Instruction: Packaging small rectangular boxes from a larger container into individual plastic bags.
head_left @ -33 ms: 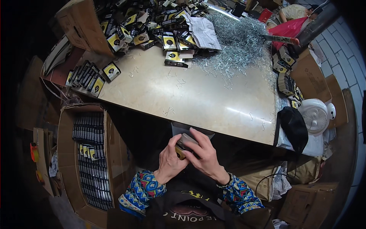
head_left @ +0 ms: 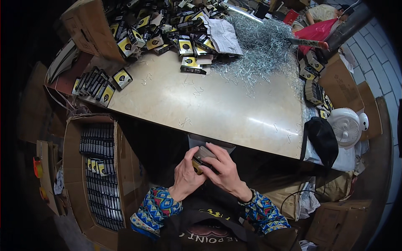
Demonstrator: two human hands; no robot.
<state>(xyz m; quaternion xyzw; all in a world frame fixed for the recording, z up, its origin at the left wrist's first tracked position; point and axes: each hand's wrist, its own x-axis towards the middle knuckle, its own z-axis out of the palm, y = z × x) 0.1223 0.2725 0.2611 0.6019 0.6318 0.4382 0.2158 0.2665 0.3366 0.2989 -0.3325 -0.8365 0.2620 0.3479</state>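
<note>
Between my hands, just off the table's front edge, is a small black and yellow cardboard box (head_left: pixel 202 155) with a greyish side facing up. My left hand (head_left: pixel 187 172) is closed round its left side, the thumb along its top. From the right, my right hand (head_left: pixel 223 169) grips it with curled fingers that cover much of it. Whether its flap is open I cannot tell. On the table lies a heap of similar boxes (head_left: pixel 185 45). A tangled pile of thin bent metal wire pieces (head_left: pixel 261 46) lies beside them.
At lower left stands a carton (head_left: pixel 73 167) packed with rows of dark boxes. A row of boxes (head_left: pixel 93 85) sits on the table's left end. To the right are a white fan (head_left: pixel 344 129), a black cloth bag (head_left: pixel 322 140) and a red-tipped tool (head_left: pixel 312 43). Another person (head_left: pixel 322 13) is at far right.
My right fingers have shifted slightly on the box, and a little more of its greyish side shows. Otherwise the scene looks the same.
</note>
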